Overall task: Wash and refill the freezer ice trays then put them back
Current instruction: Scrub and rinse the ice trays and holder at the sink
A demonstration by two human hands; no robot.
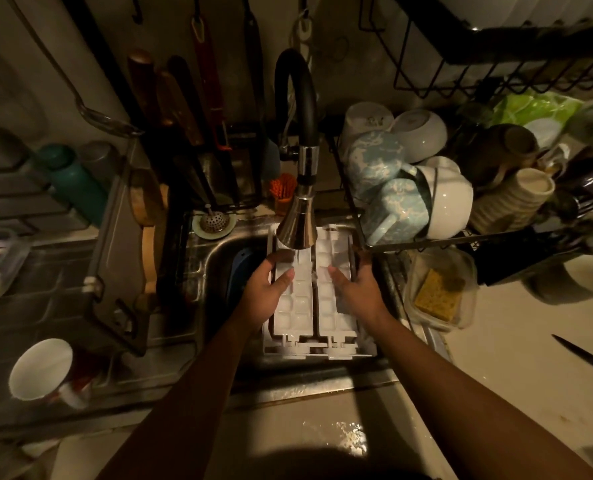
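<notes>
A white twin ice tray unit (305,306), two rows of cube cells in one frame, is held level over the steel sink (219,258). The black tap with its chrome spray head (297,223) hangs just above the tray's far left part, and water falls onto the cells there. My left hand (265,292) grips the tray's left edge, thumb lying on the cells. My right hand (357,289) grips the right edge, thumb on the right row.
A dish rack (426,239) full of cups and bowls stands right of the sink. A tub with a yellow sponge (438,299) sits below it, and a knife (586,358) lies on the right counter. A white cup (40,368) and a tray (115,258) are on the left.
</notes>
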